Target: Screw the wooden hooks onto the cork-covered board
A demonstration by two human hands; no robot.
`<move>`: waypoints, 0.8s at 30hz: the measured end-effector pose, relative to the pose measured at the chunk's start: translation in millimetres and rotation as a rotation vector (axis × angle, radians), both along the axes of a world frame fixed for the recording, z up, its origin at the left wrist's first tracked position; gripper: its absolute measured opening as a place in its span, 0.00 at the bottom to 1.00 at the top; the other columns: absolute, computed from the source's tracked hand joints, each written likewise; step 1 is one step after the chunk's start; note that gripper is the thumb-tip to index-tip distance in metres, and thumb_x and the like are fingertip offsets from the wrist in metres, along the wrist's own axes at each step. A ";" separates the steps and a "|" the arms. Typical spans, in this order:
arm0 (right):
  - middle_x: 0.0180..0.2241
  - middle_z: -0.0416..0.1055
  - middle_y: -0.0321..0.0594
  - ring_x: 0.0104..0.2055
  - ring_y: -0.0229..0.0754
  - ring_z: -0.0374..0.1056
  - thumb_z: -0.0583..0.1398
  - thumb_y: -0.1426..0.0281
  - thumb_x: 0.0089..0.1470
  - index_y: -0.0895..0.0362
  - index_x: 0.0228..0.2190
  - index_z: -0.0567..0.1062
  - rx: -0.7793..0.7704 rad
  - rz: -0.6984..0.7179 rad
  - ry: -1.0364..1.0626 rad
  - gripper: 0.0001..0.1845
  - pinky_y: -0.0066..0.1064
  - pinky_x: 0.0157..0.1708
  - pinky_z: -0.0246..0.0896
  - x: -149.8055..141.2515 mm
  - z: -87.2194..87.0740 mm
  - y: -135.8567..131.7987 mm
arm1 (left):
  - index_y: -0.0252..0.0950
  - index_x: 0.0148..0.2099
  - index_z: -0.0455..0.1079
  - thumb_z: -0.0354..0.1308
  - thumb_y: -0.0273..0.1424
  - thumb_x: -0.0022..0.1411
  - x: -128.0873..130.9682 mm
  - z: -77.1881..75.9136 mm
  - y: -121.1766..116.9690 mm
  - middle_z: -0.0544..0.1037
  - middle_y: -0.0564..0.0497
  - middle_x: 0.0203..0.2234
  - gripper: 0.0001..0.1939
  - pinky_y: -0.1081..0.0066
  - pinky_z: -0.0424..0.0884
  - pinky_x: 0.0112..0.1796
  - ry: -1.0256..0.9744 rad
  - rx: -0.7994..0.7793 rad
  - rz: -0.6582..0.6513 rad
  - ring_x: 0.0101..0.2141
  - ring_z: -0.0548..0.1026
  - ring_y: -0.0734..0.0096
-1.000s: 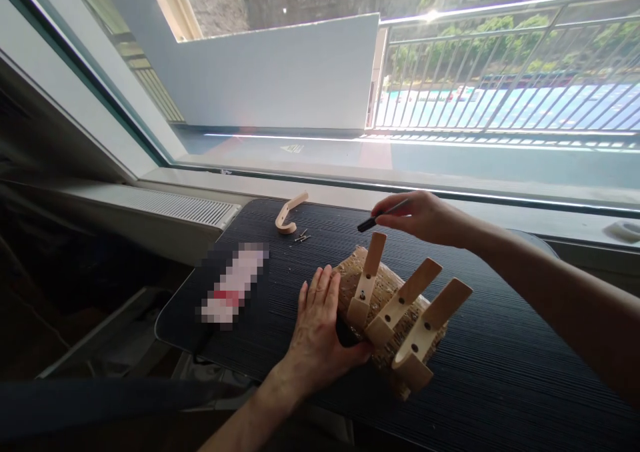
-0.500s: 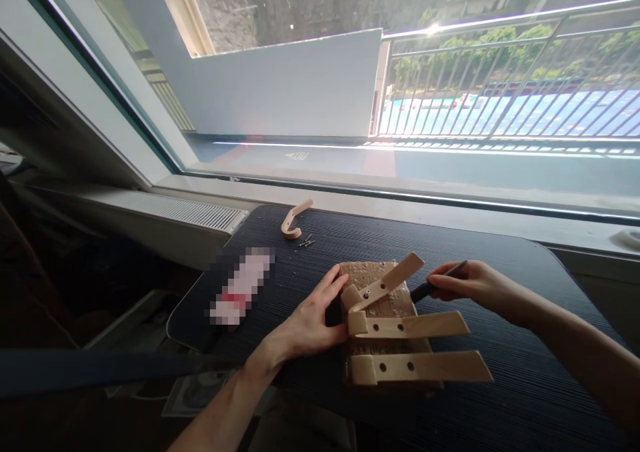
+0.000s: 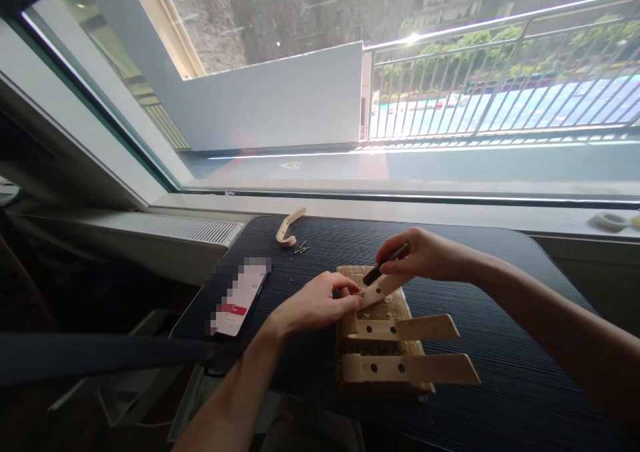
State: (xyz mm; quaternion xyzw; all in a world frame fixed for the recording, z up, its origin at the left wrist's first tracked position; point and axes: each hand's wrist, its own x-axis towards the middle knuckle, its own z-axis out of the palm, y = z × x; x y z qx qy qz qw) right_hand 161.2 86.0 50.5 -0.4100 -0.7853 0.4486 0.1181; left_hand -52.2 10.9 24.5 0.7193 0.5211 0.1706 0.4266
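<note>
A block with a bumpy tan surface (image 3: 400,307) lies on the dark table, bearing three pale wooden hooks. The rear wooden hook (image 3: 373,295) slants across it; the middle hook (image 3: 425,329) and the front hook (image 3: 430,369) lie nearly parallel. My left hand (image 3: 320,300) is closed, thumb and fingers at the left end of the slanted hook, partly covering it. Closed round a slim dark pen-shaped tool (image 3: 385,264), my right hand (image 3: 420,255) is above that same hook. The tool's thick black end points down-left towards the left fingertips. Its exact kind is unclear.
A loose wooden hook (image 3: 286,231) lies at the back of the table (image 3: 480,265), with several small screws (image 3: 302,248) beside it. A phone (image 3: 243,302), partly pixelated, lies to the left. Behind the table run a windowsill (image 3: 450,217) and a large window. A tape roll (image 3: 611,221) sits on the sill.
My right hand has brought the dark tool from the block's right side up and left over the slanted hook. My left fingers have moved from the block's edge onto that hook's end.
</note>
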 end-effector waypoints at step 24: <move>0.28 0.72 0.41 0.29 0.39 0.65 0.51 0.75 0.52 0.56 0.27 0.76 0.607 0.351 -0.555 0.14 0.28 0.27 0.51 -2.0 0.8 -9.8 | 0.35 0.53 0.66 0.52 0.31 0.56 -6.0 -10.4 6.5 0.76 0.49 0.40 0.22 0.71 0.67 0.41 -0.176 -0.092 -0.059 0.39 0.72 0.68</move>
